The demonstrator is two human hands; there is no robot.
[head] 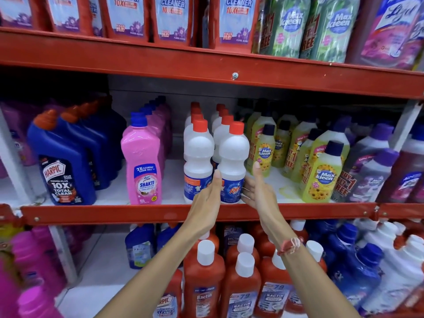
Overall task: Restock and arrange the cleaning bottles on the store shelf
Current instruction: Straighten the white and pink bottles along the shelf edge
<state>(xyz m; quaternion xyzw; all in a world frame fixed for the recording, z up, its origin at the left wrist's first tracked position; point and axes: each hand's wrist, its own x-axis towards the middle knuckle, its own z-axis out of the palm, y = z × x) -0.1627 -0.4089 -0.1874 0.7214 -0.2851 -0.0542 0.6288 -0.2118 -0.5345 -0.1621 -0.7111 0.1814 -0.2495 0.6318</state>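
Two rows of white Rin bottles with red caps stand on the middle shelf (137, 213). The front right Rin bottle (232, 161) sits between my hands at the shelf's front edge. My left hand (210, 193) is flat, fingers straight, against its left lower side. My right hand (258, 189) is flat and spread by its right lower side, touching or nearly touching it. Neither hand is wrapped around it. The front left Rin bottle (198, 161) stands just left of my left hand.
A pink Shakti bottle (142, 164) and blue Harpic bottles (64, 161) stand to the left, yellow Max Kleen bottles (321, 171) to the right. Red Bactin bottles (204, 278) fill the shelf below. Pouches (174, 17) line the top shelf.
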